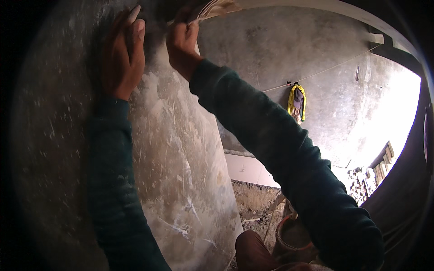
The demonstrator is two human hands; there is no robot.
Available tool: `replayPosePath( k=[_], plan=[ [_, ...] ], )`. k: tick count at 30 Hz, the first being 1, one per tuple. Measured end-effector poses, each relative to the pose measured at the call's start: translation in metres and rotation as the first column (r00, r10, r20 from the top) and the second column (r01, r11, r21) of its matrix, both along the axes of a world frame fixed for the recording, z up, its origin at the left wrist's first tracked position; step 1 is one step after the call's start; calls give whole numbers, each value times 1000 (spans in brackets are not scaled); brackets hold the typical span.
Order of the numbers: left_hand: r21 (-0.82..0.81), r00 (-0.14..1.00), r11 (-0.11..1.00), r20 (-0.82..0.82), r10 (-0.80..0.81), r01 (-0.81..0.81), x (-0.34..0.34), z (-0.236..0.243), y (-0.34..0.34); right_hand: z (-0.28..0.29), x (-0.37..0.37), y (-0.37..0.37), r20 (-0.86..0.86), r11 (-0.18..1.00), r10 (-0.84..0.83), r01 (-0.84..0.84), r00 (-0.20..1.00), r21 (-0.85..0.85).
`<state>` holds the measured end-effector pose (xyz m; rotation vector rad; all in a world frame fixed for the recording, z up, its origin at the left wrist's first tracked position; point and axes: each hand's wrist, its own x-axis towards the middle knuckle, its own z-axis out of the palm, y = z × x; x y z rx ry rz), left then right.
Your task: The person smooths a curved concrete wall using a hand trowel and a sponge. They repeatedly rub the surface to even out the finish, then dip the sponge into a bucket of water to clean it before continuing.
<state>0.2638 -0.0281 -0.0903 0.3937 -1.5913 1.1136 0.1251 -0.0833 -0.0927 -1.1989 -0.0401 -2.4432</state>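
Raised at the upper left, my left hand (123,61) rests against the grey plastered wall (167,149), its fingers stretched upward and partly in shadow. My right hand (183,45) is up beside it, near the wall's corner edge. Its fingers are closed on a pale strip with layered lines (219,8), which runs out of the picture at the top; its kind cannot be made out. Both forearms are in dark green sleeves. White smears and scratches mark the wall below my hands.
A yellow and dark garment (297,103) hangs on the far wall near a thin line (330,68). Below are a bucket (294,232), rough ground (255,203), a pale low panel (251,169) and rubble (361,183) by a bright opening. My knee (253,253) shows at the bottom.
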Motion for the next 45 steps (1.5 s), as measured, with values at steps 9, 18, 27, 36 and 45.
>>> replayPosePath(
  k=[9,18,27,36,45],
  plan=[
    [113,921,930,-137,364,-351,-2,-5,14,-48,-74,21,14,969,232,-233,973,82],
    [31,996,1000,-89,7,-4,-10,-12,22,-25,-121,-4,-409,525,802,-840,434,137],
    [-56,996,998,-82,-28,24,-13,-8,10,-9,-115,-45,-399,204,908,-967,128,153],
    [58,995,996,-79,-66,70,-14,-11,11,3,-108,-27,-230,387,904,-918,361,80],
    [-6,998,1000,-62,22,-22,-11,-11,-3,17,-237,85,-469,753,586,-657,661,15]
  ],
)
